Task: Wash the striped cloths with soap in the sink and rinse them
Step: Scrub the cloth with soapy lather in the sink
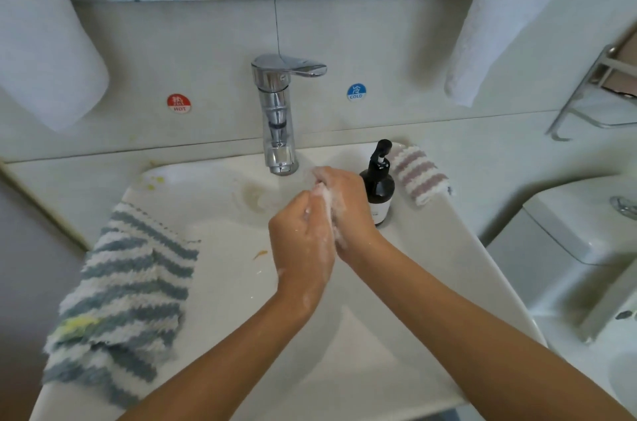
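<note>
Beside the soap bottle [377, 184], lathered left hand [303, 234] and right hand [339, 199] rub palms, holding nothing.

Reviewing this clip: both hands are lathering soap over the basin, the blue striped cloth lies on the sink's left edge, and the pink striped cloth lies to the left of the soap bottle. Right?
Not quite. The head view shows the pink striped cloth to the right of the soap bottle, at the sink's back right corner. The rest holds: left hand and right hand lather together, and the blue striped cloth lies on the left edge.
</note>
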The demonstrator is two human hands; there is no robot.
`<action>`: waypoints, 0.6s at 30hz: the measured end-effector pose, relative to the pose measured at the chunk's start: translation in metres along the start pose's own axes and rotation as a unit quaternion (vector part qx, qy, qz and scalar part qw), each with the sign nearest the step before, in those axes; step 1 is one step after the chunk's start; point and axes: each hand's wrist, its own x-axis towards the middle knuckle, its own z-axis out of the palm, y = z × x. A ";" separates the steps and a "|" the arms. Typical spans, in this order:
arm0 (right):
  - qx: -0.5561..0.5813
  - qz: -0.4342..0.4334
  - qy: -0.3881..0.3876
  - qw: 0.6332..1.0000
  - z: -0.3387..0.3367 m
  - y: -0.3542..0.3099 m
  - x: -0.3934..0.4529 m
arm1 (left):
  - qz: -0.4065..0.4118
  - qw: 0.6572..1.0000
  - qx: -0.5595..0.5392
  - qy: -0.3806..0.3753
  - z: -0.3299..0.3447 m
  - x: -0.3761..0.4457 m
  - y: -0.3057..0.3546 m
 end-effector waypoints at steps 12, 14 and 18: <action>0.036 -0.043 -0.002 0.998 0.006 0.007 -0.004 | -0.005 1.000 -0.020 0.019 -0.003 -0.004 -0.004; 0.001 -0.019 -0.010 1.000 0.006 0.009 -0.012 | -0.030 0.998 -0.013 0.048 -0.003 0.014 -0.004; 0.071 0.037 -0.051 0.995 0.010 0.011 -0.029 | -0.062 0.994 -0.043 0.077 -0.017 0.040 -0.013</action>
